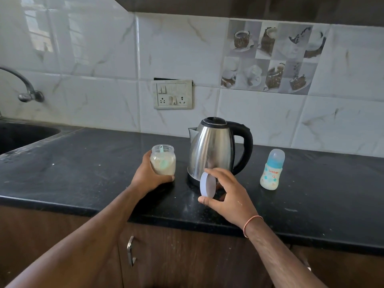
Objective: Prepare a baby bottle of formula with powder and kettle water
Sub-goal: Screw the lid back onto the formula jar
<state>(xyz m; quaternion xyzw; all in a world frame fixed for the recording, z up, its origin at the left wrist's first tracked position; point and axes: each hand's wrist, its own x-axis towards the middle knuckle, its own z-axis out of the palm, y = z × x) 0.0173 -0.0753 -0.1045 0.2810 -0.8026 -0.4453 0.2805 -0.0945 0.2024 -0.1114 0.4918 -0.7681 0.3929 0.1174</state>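
A clear jar of pale formula powder (pixel 164 163) stands open on the black counter, a light blue scoop poking out of its mouth. My left hand (pixel 147 175) wraps around the jar's left side. My right hand (pixel 226 194) holds the jar's white round lid (pixel 207 185) tilted on edge, just in front of the kettle's base. The steel kettle (pixel 212 148) with a black lid and handle stands behind it, spout to the left. A capped baby bottle (pixel 272 170) with a blue collar and clear cap stands upright to the kettle's right, apart from both hands.
The black stone counter (pixel 83 173) ends at a front edge above brown cabinet doors with a metal handle (pixel 131 251). A dark sink (pixel 18 136) and wall tap (pixel 29 90) lie at the far left. A switch and socket plate (pixel 172 94) sits on the tiled wall.
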